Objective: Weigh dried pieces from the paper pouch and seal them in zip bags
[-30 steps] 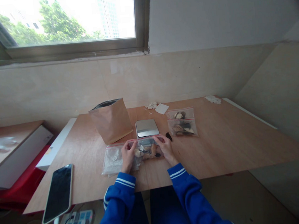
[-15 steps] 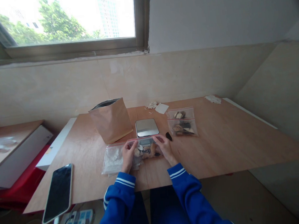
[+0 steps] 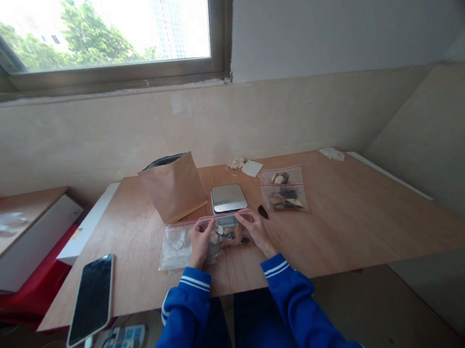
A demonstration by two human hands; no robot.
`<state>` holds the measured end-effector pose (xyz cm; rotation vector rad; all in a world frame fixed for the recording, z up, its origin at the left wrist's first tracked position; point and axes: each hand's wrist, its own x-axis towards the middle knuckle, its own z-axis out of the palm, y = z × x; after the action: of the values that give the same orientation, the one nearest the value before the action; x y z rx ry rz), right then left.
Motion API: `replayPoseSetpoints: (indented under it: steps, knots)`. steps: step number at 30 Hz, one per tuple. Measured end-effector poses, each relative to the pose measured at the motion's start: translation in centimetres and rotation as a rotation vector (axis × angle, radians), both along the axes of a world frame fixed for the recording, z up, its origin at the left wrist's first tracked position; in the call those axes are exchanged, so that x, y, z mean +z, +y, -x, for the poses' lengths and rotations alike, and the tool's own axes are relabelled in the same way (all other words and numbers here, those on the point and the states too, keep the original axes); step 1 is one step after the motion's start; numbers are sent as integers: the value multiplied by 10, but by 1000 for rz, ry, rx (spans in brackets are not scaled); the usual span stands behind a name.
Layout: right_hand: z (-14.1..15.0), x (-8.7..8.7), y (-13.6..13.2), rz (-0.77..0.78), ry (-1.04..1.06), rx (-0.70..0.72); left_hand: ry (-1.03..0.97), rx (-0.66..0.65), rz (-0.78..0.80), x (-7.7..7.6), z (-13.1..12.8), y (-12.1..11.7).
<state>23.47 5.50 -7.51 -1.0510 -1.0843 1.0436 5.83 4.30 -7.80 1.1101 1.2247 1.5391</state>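
A clear zip bag [image 3: 228,232] with a red seal strip, holding brown and dark pieces, is pinched along its top edge between both hands. My left hand [image 3: 200,243] grips the bag's left end; my right hand [image 3: 253,230] grips its right end, the fingers of both closed on the seal. The bag lies over a stack of empty clear bags [image 3: 175,248] at the wooden table's [image 3: 349,224] near edge. A small silver scale [image 3: 228,198] sits just beyond the held bag.
A brown paper pouch [image 3: 173,187] stands open left of the scale. Two filled zip bags [image 3: 283,190] lie to the right, with a loose dark piece [image 3: 263,212] beside them. A phone [image 3: 91,299] overhangs the table's left corner. Paper scraps [image 3: 245,166] lie at the back.
My right hand has slid slightly left along the bag's seal strip. The left hand has stayed put.
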Motion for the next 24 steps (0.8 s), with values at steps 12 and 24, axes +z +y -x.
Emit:
replayPoseSetpoints:
  steps: [12,24]
  knots:
    - [1,-6,1,-3,25,99,-18,-22,1,3,-1,-3]
    - [1,-3,-2,16,13,132,20,-50,35,4,-1,-3]
